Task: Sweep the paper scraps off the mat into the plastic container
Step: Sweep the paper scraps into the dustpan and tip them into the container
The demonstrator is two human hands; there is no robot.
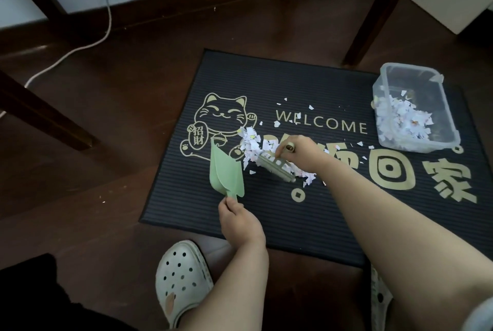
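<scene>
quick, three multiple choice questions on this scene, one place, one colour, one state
1. Where is the container? A. at the mat's far right corner B. at its near left corner C. in its middle
2. What colour is the dustpan? A. red B. green C. white
3. The right hand is: A. idle B. lifting the container C. gripping a brush

Answers: 1 A, it sits at that corner. 2 B, the pan held by the left hand is pale green. 3 C, its fingers curl round the brush over the scraps.
</scene>
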